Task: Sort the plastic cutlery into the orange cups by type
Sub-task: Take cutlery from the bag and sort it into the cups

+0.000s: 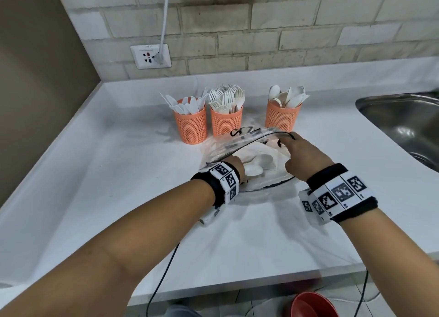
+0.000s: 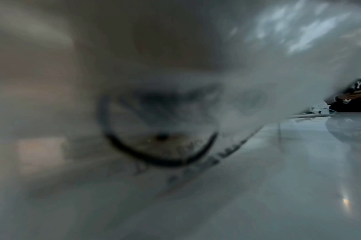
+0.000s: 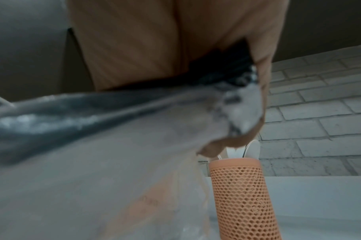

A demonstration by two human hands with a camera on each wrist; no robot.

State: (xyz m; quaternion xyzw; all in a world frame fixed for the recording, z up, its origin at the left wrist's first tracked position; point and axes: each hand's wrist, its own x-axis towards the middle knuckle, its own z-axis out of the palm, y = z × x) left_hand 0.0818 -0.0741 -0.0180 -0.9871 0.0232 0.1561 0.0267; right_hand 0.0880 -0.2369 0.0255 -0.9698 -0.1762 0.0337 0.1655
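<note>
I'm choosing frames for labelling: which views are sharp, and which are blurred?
Head view: sharp, the three orange mesh cups crisp. Left wrist view: almost wholly smeared behind the clear plastic bag. Right wrist view: the near right hand and bag soft, the spoon cup in focus.

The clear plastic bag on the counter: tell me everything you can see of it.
The clear plastic bag is thin, crinkled film with black printed lettering and a dark-edged mouth. It lies on the white counter in front of the orange cups. The right hand pinches its upper rim and holds the mouth open; the left hand reaches inside. White pieces, one spoon-like, lie within.
</note>
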